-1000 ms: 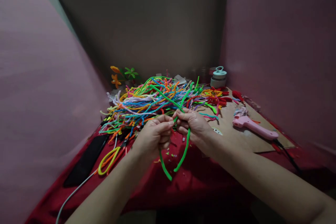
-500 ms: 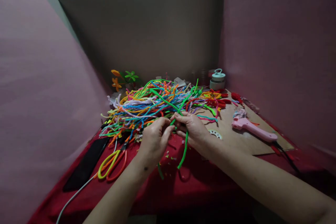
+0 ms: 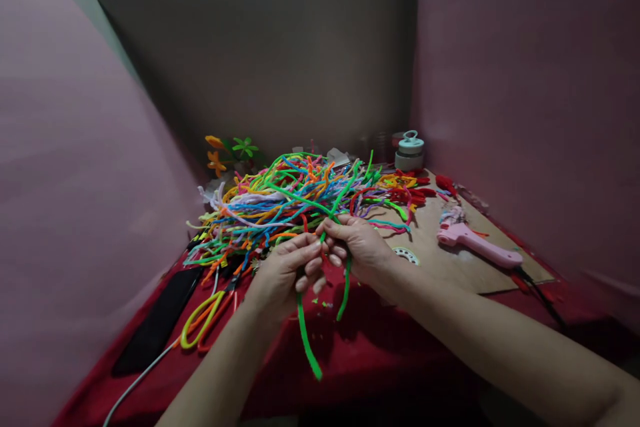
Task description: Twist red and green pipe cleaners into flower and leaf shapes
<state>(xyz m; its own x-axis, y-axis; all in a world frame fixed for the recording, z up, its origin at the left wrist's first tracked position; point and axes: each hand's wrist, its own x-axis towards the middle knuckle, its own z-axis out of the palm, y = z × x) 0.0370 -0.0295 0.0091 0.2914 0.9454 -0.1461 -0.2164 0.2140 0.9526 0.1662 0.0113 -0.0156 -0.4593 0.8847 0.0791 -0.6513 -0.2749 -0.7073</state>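
Green pipe cleaners (image 3: 309,343) cross each other between my two hands, with their fuzzy ends sticking out above and hanging down below. My left hand (image 3: 290,267) pinches one near the crossing, and a long green end drops beneath it. Close beside it, my right hand (image 3: 357,240) grips the green stems at the crossing between thumb and fingers. Just behind my hands lies a heap of multicoloured pipe cleaners (image 3: 260,210). The exact point where the stems meet is partly hidden by my fingers.
Scissors (image 3: 213,320) with yellow and red handles and a black phone (image 3: 157,320) lie at the left on the red cloth (image 3: 380,360). A pink glue gun (image 3: 480,247) rests on a board (image 3: 435,273) at the right. Orange and green pipe-cleaner flowers (image 3: 216,161) stand behind.
My left hand has turned and shifted slightly down, its fingers now curled under the stem. A green end below it now hangs longer and nearer. My right hand keeps its grip.
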